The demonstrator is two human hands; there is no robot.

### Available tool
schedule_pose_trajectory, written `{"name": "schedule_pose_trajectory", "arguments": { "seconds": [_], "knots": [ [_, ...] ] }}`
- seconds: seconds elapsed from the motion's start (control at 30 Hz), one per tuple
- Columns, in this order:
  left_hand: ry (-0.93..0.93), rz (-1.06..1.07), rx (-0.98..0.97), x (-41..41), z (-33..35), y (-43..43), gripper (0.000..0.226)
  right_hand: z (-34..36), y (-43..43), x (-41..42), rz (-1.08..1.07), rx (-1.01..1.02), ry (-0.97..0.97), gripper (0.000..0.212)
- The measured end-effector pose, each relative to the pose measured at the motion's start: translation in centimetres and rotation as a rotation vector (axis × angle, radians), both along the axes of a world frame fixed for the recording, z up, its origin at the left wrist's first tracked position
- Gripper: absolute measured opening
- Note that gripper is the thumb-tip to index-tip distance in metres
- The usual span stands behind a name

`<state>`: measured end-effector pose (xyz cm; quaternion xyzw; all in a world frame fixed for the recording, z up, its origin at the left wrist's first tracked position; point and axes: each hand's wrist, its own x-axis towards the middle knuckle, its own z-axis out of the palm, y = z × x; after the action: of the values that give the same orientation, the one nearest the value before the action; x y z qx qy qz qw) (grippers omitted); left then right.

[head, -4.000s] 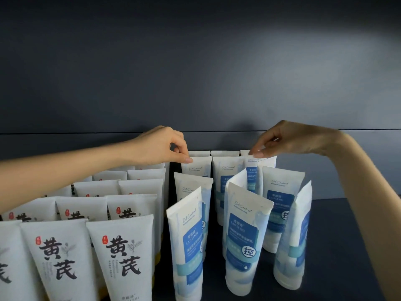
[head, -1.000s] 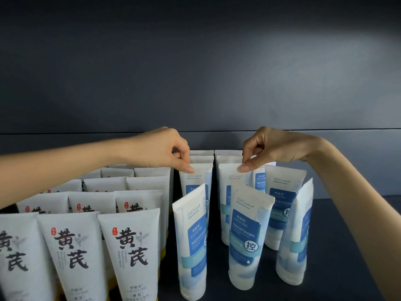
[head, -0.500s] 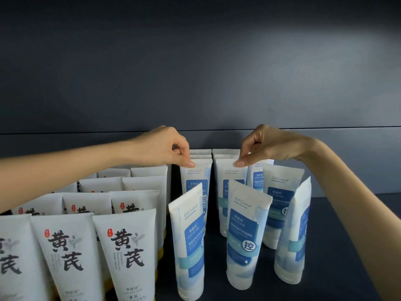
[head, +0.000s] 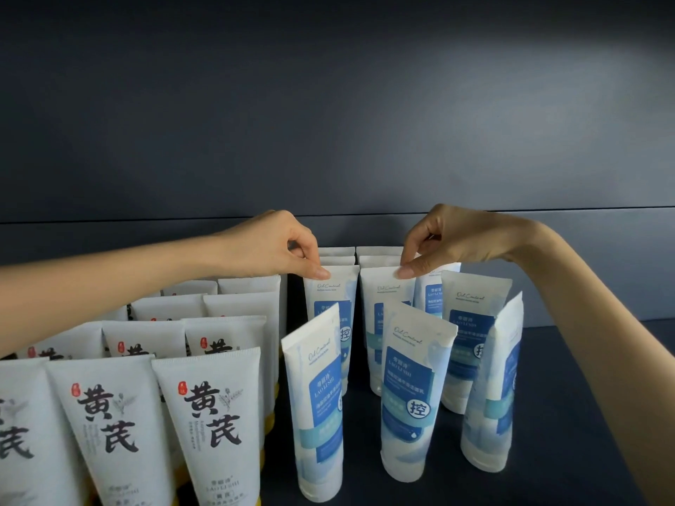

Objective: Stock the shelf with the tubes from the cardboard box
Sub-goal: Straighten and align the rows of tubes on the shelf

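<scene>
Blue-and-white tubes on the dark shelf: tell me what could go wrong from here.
1. The left hand and right hand each pinch only the top edge of an upright blue-and-white plastic tube, the left pinched tube and right pinched tube; either might slip or tip.
2. The three front blue-and-white tubes stand skewed and close; a nudge, perhaps from the right forearm, could topple them.

Plastic packaging, matt surfaces
Smooth, faintly glossy plastic on blue-labelled tubes (head: 412, 407); white tubes (head: 212, 425) satin plastic, ribbed crimped top seals; shelf (head: 566, 451) and back panel (head: 328, 122) matt, smooth.
</scene>
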<state>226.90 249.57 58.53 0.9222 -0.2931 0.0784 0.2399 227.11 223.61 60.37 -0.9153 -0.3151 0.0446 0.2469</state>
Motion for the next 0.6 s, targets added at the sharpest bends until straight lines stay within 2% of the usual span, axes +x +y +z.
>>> {"name": "schedule_pose_trajectory", "arguments": {
  "seconds": [0.2, 0.37, 0.6],
  "knots": [
    [0.029, -0.006, 0.02, 0.0, 0.4, 0.2, 0.033, 1.0, -1.7, -0.3, -0.044, 0.037, -0.048, 0.029],
    [0.025, -0.013, 0.036, 0.0, 0.6, -0.1, 0.032, 1.8, -3.7, -1.0, -0.097, -0.182, 0.023, 0.046],
    [0.03, -0.042, -0.05, 0.0, 0.0, -0.4, 0.033, 2.0, -4.7, -1.5, -0.087, -0.265, 0.076, 0.012]
  ]
}}
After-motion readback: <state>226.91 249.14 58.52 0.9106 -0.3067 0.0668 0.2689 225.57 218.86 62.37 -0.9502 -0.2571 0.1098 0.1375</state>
